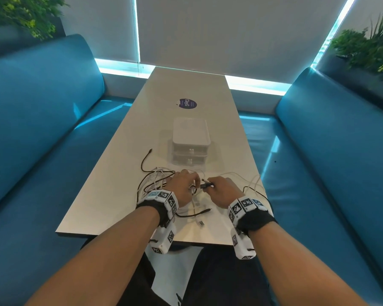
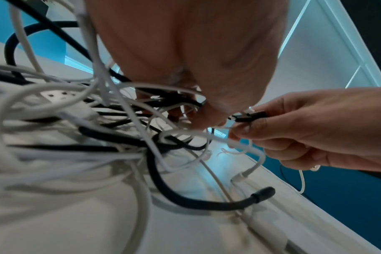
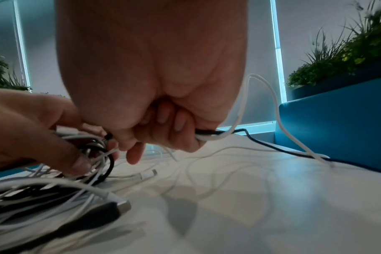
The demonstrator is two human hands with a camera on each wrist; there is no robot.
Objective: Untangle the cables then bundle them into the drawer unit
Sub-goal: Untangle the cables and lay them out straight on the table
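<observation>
A tangle of black and white cables [image 1: 157, 182] lies on the near part of the white table [image 1: 111, 195], in front of a white two-drawer unit [image 1: 190, 142] whose drawers are closed. My left hand [image 1: 182, 184] has its fingers curled into the tangle [image 2: 124, 130], gripping several strands. My right hand [image 1: 219, 187] pinches a black cable's plug [image 2: 249, 116] between thumb and fingers, with black and white cable [image 3: 209, 134] running out of its fist to the right. Loose plug ends [image 1: 200, 223] lie near the table's front edge.
Blue bench seats [image 1: 42, 140] flank the table on both sides. A round dark sticker [image 1: 188, 103] sits beyond the drawer unit. Planters with greenery [image 1: 367, 47] stand behind the benches. White cable loops [image 1: 252, 182] trail toward the table's right edge.
</observation>
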